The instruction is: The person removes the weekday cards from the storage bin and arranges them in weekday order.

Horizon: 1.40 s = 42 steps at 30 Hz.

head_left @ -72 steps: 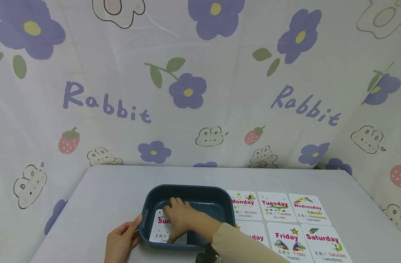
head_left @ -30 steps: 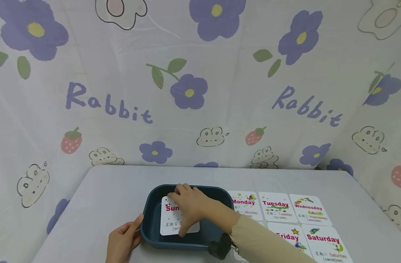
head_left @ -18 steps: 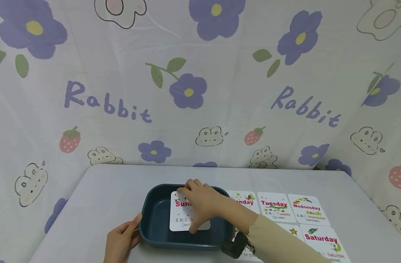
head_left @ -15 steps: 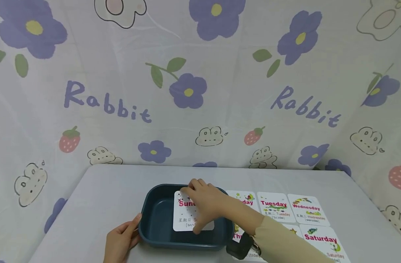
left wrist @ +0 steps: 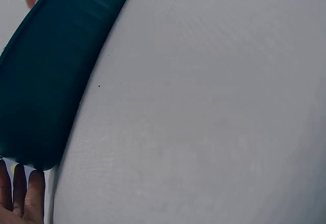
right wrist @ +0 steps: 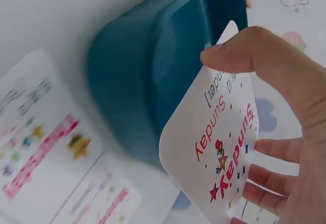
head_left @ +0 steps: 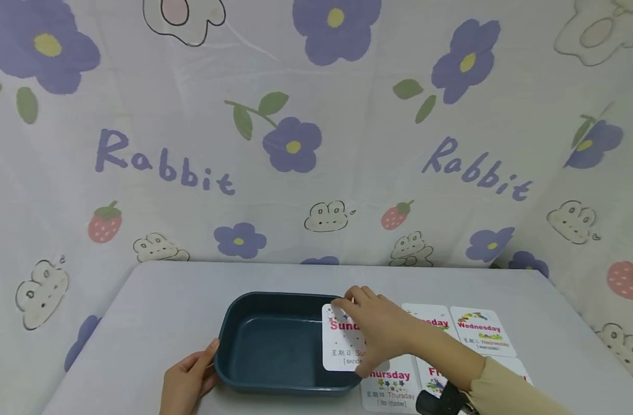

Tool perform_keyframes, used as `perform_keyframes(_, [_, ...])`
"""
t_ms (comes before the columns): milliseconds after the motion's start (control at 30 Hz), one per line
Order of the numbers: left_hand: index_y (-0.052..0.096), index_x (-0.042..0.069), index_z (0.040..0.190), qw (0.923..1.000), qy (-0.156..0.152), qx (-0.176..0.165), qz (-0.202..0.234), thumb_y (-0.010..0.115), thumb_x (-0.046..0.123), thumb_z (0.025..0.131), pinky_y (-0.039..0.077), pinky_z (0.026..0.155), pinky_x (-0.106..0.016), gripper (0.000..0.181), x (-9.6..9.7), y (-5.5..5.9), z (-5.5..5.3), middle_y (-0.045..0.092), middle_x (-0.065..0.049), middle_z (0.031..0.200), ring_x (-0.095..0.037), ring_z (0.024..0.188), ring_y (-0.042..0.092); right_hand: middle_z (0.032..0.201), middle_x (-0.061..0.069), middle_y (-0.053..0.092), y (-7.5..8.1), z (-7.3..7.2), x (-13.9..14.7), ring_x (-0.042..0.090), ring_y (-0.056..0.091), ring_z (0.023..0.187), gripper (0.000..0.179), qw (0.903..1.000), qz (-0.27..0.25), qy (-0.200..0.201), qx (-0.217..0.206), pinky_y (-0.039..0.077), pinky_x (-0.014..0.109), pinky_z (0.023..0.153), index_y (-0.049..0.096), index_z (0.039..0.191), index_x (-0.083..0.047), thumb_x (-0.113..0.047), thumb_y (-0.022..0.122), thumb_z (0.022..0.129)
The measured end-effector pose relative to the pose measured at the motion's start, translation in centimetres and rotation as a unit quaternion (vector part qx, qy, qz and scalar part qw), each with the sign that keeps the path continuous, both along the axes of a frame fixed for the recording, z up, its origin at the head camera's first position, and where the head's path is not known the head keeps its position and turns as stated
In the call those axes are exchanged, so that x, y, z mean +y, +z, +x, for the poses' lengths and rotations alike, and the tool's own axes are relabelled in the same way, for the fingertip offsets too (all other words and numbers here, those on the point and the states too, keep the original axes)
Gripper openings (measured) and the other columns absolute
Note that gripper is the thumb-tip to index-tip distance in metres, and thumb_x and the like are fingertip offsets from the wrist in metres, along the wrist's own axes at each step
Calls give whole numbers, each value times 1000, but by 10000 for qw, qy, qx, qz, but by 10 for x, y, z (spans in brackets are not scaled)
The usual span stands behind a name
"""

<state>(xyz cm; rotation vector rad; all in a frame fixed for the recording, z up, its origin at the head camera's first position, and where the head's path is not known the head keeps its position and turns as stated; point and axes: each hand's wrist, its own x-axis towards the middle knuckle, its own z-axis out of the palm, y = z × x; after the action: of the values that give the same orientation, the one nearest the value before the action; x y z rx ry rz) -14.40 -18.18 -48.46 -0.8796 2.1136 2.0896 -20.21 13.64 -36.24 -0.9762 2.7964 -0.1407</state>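
In the head view my right hand (head_left: 381, 331) holds a white flashcard (head_left: 342, 346) printed "Sunday" over the right rim of a dark teal plastic basin (head_left: 270, 351). The right wrist view shows the thumb on one edge of this tilted card (right wrist: 214, 137) and the fingertips at the opposite edge. My left hand (head_left: 187, 380) touches the basin's left end. Seen from the left wrist, its straight fingers (left wrist: 34, 193) meet the basin's end wall (left wrist: 51, 81). The basin's visible floor bears nothing.
Right of the basin lie rows of day cards: Tuesday (head_left: 425, 314), Wednesday (head_left: 482, 334), Thursday (head_left: 389, 395) and Friday (head_left: 433, 374). The right arm covers others partly or wholly. A white table (head_left: 140, 323) carries everything, with a rabbit-print cloth (head_left: 347, 184) behind.
My right hand has lifted the Sunday card from the basin's left floor and carried it rightward to the right rim. My left hand has stayed at the basin's left end.
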Motion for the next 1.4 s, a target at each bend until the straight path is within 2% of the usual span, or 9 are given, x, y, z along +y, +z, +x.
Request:
perform_keyframes(467, [60, -11, 106, 9999, 56, -126, -26, 71, 61, 67, 56, 62, -27, 83, 1, 0, 0, 69, -12, 89, -12, 71, 67, 121, 3, 44, 6, 26, 57, 19, 40, 108, 104, 9994, -156, -270, -165, 44, 47, 92, 43, 133, -13, -50, 85, 45])
perform_keyframes(700, [59, -13, 107, 9998, 22, -176, -43, 70, 62, 66, 56, 62, -28, 87, 0, 1, 0, 69, -16, 90, -12, 71, 67, 124, 6, 44, 7, 31, 76, 22, 42, 109, 105, 9984, -175, -477, -231, 45, 53, 91, 43, 133, -13, -51, 84, 45])
perform_keyframes(833, [60, -13, 106, 9998, 39, -172, -31, 71, 62, 65, 56, 61, -27, 86, 1, 1, 0, 69, -16, 90, -12, 70, 67, 124, 5, 45, 8, 34, 84, 22, 42, 109, 104, 9988, -108, -453, -130, 45, 51, 90, 43, 134, -13, -49, 84, 46])
perform_keyframes(1000, [59, -13, 107, 9998, -25, -182, -45, 70, 62, 66, 56, 62, -28, 86, 1, 1, 0, 69, -17, 90, -13, 71, 67, 124, 6, 45, 8, 38, 88, 22, 43, 108, 103, 9982, -116, -541, -220, 45, 53, 90, 43, 133, -13, -48, 84, 45])
perform_keyframes(1233, [61, -11, 105, 9998, 12, -168, -46, 70, 62, 66, 56, 62, -28, 84, 2, 1, 1, 70, -13, 87, -12, 71, 67, 126, 6, 44, -3, 48, 87, 22, 43, 110, 103, 9971, -69, -605, -465, 44, 52, 93, 43, 135, -14, -47, 84, 46])
perform_keyframes(1400, [61, -11, 105, 9998, 119, -154, 82, 72, 61, 66, 56, 61, -26, 83, 3, 1, 1, 70, -9, 83, -11, 69, 66, 122, 0, 44, -17, 59, 89, 18, 44, 104, 103, 9958, -93, -613, -677, 47, 49, 91, 44, 134, -20, -69, 75, 49])
